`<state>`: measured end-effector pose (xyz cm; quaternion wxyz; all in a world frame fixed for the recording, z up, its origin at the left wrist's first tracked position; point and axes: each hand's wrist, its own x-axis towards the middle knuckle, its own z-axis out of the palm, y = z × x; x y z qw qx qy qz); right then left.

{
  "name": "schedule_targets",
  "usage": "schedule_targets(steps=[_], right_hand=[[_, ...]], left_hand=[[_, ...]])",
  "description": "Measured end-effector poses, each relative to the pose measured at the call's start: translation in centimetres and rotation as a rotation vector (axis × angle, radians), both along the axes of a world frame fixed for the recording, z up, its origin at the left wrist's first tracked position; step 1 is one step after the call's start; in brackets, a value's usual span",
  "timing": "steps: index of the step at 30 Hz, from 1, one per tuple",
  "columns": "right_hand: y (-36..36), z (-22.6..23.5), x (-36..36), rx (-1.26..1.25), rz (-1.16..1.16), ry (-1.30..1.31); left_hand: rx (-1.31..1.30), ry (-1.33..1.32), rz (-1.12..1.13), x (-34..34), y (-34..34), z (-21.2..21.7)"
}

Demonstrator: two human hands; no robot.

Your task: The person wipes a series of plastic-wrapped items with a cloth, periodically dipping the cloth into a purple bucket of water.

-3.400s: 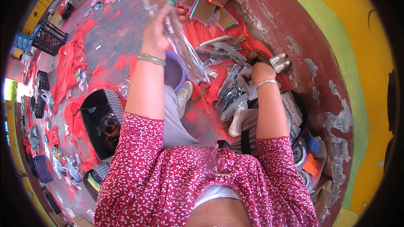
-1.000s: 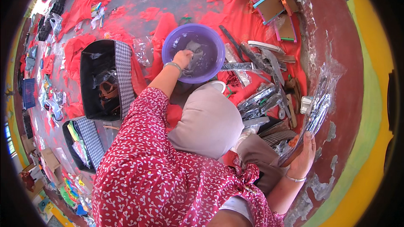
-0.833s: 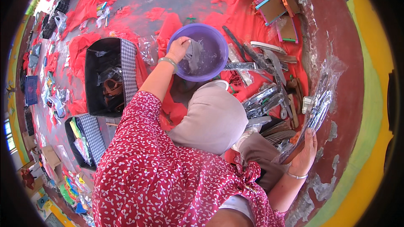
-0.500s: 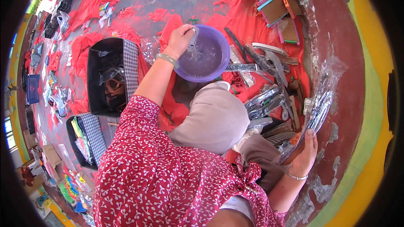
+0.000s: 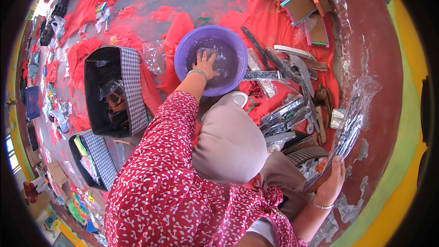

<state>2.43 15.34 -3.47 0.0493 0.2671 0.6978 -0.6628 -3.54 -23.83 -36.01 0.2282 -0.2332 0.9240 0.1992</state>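
Note:
My left hand (image 5: 205,64) is down inside a purple plastic basin (image 5: 178,55) with cloudy water (image 5: 228,70). Its fingers are spread over a wet grey cloth (image 5: 208,51), part of which shows beyond the fingertips. On the right, my right hand (image 5: 331,184) is closed around the lower end of a long, flat, dark bundle in a clear plastic sleeve (image 5: 347,130). The sleeve stands up at a slant, its loose top crumpled and shiny. What exactly lies inside it I cannot make out.
Several plastic-wrapped strips (image 5: 286,114) and dark straps (image 5: 295,68) lie in a pile right of my knee. Two black fabric boxes with houndstooth sides (image 5: 132,87) stand at left. Frames with coloured edges (image 5: 299,7) are stacked at far right, beside a red wall base (image 5: 379,73).
My left hand has gone down from the basin's rim into the water with the grey cloth, and its fingers have spread. My right hand keeps hold of the sleeve.

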Motion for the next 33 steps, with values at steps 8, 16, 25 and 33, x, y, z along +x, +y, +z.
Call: schedule_targets(steps=[8,16,25,33], right_hand=[[0.8,-0.6,-0.3,0.012,-0.066,-0.044],[0.7,0.0,0.8,-0.057,-0.014,0.028],[0.9,0.5,1.6,-0.083,0.03,0.071],[1.1,0.4,1.4,-0.113,0.057,0.08]], left_hand=[[0.061,-0.088,0.106,-1.8,-2.6,-8.4],[1.541,0.447,0.957,1.9,-3.7,1.1],[2.042,0.714,1.081,5.3,-2.6,7.5],[2.079,0.903,1.197,3.6,-2.2,8.2]])
